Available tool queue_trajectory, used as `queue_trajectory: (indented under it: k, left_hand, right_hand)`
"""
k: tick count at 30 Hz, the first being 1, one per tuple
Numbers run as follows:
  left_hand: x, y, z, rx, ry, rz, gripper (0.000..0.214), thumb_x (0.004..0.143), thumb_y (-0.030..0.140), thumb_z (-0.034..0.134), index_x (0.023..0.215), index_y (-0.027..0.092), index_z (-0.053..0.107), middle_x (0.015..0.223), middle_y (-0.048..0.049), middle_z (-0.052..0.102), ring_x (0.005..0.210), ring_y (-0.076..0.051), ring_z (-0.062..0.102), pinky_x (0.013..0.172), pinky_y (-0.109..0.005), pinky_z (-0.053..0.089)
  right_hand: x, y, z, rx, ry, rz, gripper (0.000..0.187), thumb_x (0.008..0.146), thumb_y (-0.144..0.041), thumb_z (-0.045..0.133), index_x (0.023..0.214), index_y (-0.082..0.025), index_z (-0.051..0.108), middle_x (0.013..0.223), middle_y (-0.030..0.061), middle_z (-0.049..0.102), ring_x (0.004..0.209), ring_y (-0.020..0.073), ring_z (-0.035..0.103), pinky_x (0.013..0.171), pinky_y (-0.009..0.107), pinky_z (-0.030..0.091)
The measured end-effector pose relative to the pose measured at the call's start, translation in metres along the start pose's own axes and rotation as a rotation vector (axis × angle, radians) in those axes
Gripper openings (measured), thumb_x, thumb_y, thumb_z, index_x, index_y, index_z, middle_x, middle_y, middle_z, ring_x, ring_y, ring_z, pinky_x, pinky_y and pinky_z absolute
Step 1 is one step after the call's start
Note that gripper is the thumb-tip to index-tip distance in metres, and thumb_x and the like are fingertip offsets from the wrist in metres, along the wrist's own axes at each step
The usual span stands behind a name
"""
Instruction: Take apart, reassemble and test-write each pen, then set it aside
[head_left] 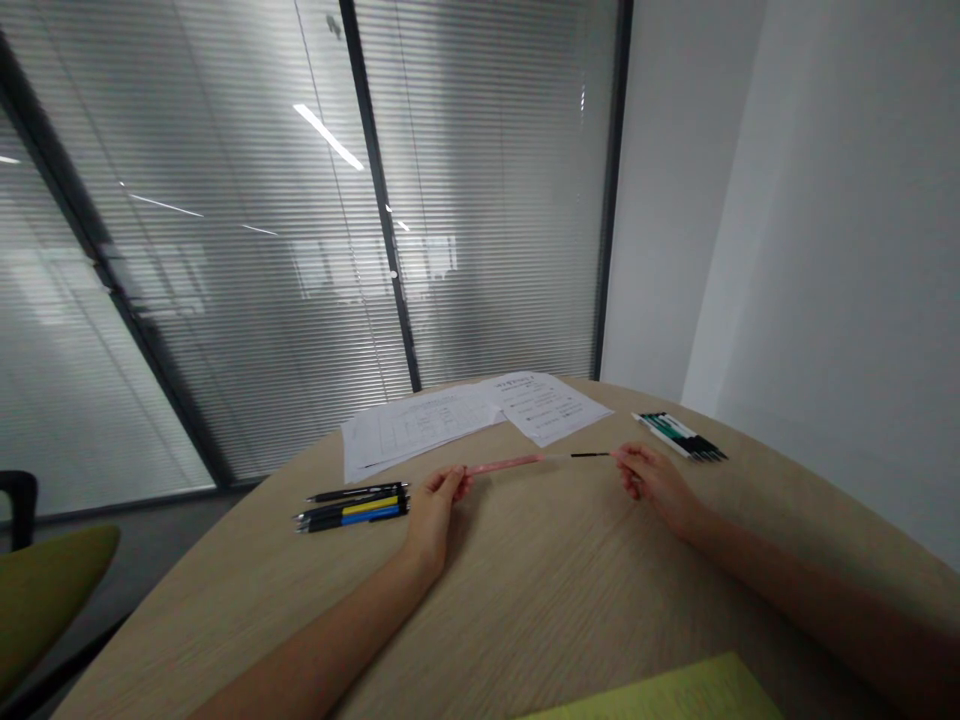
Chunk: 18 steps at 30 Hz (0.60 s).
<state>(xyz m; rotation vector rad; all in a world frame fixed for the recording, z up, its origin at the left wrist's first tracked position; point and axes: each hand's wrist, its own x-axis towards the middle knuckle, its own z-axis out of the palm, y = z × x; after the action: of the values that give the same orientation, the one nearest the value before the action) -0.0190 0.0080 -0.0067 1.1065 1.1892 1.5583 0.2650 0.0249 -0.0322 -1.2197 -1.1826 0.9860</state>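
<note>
Between the fingers of my left hand (442,500) is a slim pink pen barrel (506,464), held level above the table. A thin pen refill (589,455), partly clear and partly black, lines up with the barrel's right end. My right hand (649,482) pinches the refill's far end, its fingers closed over the tip. Whether the refill's left end sits inside the barrel is too small to tell. Just left of my left hand lie several pens (352,507), black, yellow and blue. Beyond my right hand is a bunch of refills (681,437) with white, green and black parts.
Printed paper sheets (427,425) lie at the far side of the round wooden table (547,590). A yellow sheet (667,695) is at the near edge. A green chair (52,590) stands at the left. Blinds and a white wall rise behind.
</note>
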Motion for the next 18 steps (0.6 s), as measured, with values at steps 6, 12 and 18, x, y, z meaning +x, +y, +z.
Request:
queue_trajectory:
  k: [6, 12, 18]
  left_hand:
    - [0.001, 0.0, -0.001, 0.031, 0.049, 0.039, 0.03, 0.054, 0.041, 0.064, 0.062, 0.013, 0.06, 0.056, 0.0002, 0.057, 0.055, -0.012, 0.049, 0.057, -0.023, 0.037]
    - [-0.001, 0.002, -0.001, 0.075, 0.018, 0.048, 0.025, 0.057, 0.037, 0.061, 0.062, 0.013, 0.061, 0.055, 0.0006, 0.057, 0.055, -0.012, 0.049, 0.056, -0.023, 0.036]
    - [-0.011, 0.01, 0.008, 0.152, -0.125, 0.022, 0.016, 0.057, 0.031, 0.061, 0.058, 0.015, 0.062, 0.052, 0.0016, 0.057, 0.052, -0.012, 0.048, 0.054, -0.022, 0.035]
  right_hand:
    - [0.004, 0.007, -0.002, -0.261, -0.027, -0.053, 0.02, 0.069, -0.039, 0.05, 0.069, -0.02, 0.047, 0.046, -0.0066, 0.045, 0.038, 0.0096, 0.043, 0.04, 0.023, 0.033]
    - [0.005, 0.008, -0.001, -0.618, 0.013, -0.17, 0.016, 0.069, -0.037, 0.055, 0.067, -0.021, 0.054, 0.055, -0.0013, 0.054, 0.051, 0.0148, 0.052, 0.05, 0.027, 0.039]
    - [-0.002, 0.006, 0.001, -0.879, -0.035, -0.338, 0.009, 0.071, -0.028, 0.055, 0.065, -0.022, 0.059, 0.076, 0.0033, 0.058, 0.074, 0.0181, 0.055, 0.068, 0.029, 0.041]
